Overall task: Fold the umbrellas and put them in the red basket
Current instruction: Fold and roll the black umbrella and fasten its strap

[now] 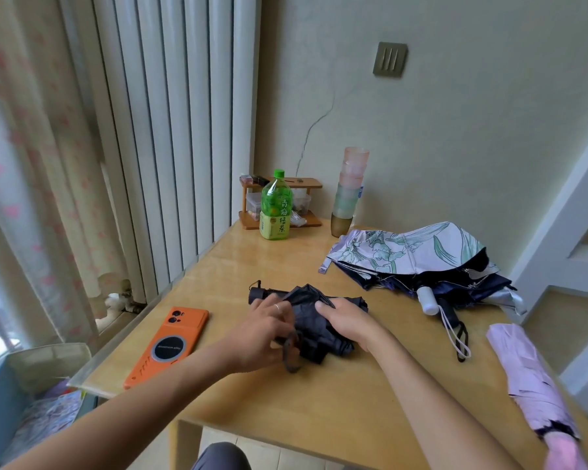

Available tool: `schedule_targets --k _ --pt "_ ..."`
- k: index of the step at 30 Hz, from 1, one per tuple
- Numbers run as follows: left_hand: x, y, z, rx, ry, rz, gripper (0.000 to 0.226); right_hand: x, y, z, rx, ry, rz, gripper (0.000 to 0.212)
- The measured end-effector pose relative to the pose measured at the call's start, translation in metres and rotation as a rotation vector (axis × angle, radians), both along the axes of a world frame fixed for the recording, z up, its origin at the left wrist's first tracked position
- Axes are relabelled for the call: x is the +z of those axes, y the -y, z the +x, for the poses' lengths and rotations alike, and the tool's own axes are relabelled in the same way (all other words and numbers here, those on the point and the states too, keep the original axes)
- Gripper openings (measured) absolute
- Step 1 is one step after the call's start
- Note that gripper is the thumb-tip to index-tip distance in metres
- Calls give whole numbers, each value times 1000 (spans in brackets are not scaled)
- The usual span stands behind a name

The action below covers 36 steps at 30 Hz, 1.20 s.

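Note:
A black folding umbrella [308, 301] lies collapsed in the middle of the wooden table [336, 395], its fabric loose and bunched. My left hand [263, 329] pinches the black strap and fabric at its near left side. My right hand [345, 320] grips the bunched canopy from the right. A floral white-and-green umbrella [411, 252] with a dark lining and a white handle [428, 300] lies half open at the right rear. A folded lilac umbrella [526, 378] lies along the table's right edge. No red basket is in view.
An orange phone [170, 344] lies on the table to the left of my hands. A green tea bottle [275, 206], a small wooden shelf [286, 203] and stacked plastic cups [348, 191] stand at the back. A radiator and curtain fill the left; a box [31, 371] sits on the floor.

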State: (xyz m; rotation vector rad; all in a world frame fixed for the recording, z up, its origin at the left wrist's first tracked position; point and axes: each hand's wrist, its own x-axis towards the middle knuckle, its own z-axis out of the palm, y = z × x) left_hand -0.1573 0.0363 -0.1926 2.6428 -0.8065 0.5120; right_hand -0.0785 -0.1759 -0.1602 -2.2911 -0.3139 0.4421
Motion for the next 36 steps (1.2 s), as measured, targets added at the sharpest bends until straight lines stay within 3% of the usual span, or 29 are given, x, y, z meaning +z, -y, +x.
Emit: schedule_targets --k 4,10,13,15,18,23,30,33,36 --pt "-15 -4 -8 -14 62 112 6 0 -9 2 -19 94 -124 46" --pt "-20 3 -17 26 -2 24 6 6 -20 5 64 226 -301 43" --pt "-19 3 -15 31 27 -24 27 15 -23 2 123 235 -382 44" --pt "-17 1 -13 64 41 -49 32 17 -23 3 128 225 -400 43" --pt "-14 -2 -11 90 52 -57 15 15 -21 5 115 183 -393 43" --pt "-9 2 -11 159 21 8 43 17 -18 3 99 166 -376 42" --pt "2 0 -7 43 -183 88 22 18 -18 2 114 167 -372 43" --pt "6 -3 -1 45 -217 -16 40 22 -20 -3 175 202 -400 41" --pt "15 -6 4 200 -92 -264 36 32 -22 -18 328 224 -452 32"
